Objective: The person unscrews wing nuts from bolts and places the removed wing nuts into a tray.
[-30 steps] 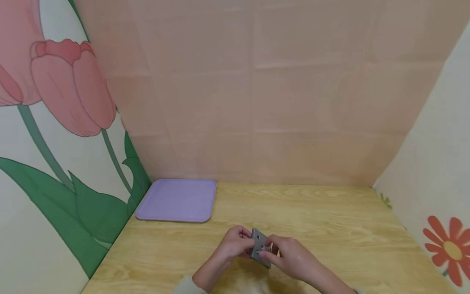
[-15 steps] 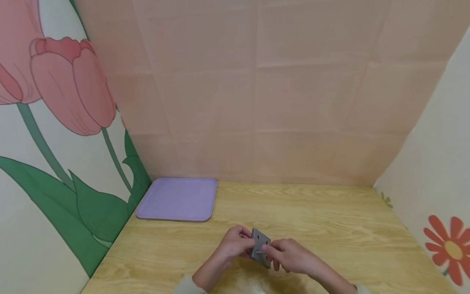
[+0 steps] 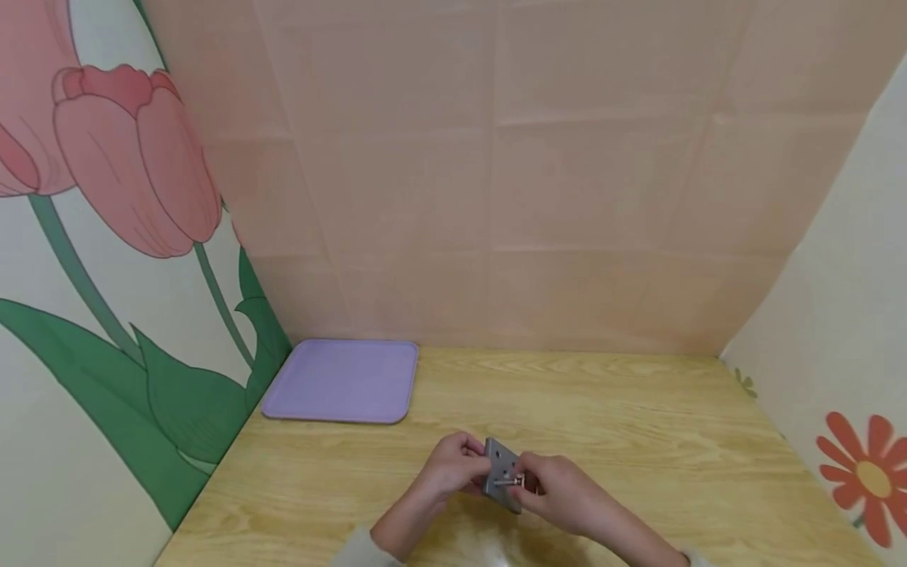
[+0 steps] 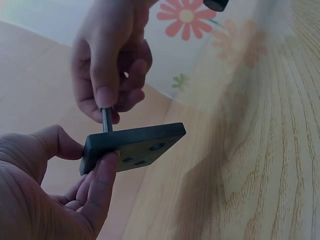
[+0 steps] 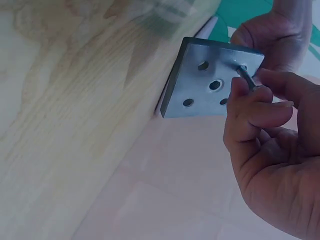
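Note:
My left hand (image 3: pixel 453 470) grips one edge of a square grey metal plate (image 5: pixel 200 82) between thumb and fingers. Several round holes pass through the plate, which stands tilted above the table. A threaded metal screw (image 4: pixel 106 120) sticks out of its face near one corner, its tip at or in a hole there. My right hand (image 3: pixel 567 492) pinches the outer end of that screw between thumb and fingers. From the right wrist view, the screw (image 5: pixel 244 76) shows only partly, as the fingertips cover its head end.
A flat lilac tray (image 3: pixel 340 382) lies at the back left of the wood-grain table (image 3: pixel 602 409). Behind the table hangs a creased pinkish-beige sheet (image 3: pixel 489 197). Walls with painted flowers (image 3: pixel 868 476) stand at both sides.
My right fingers first came forward along the screw, then drew back to its outer end, leaving more of the shank in sight. My left hand and the plate stay nearly still.

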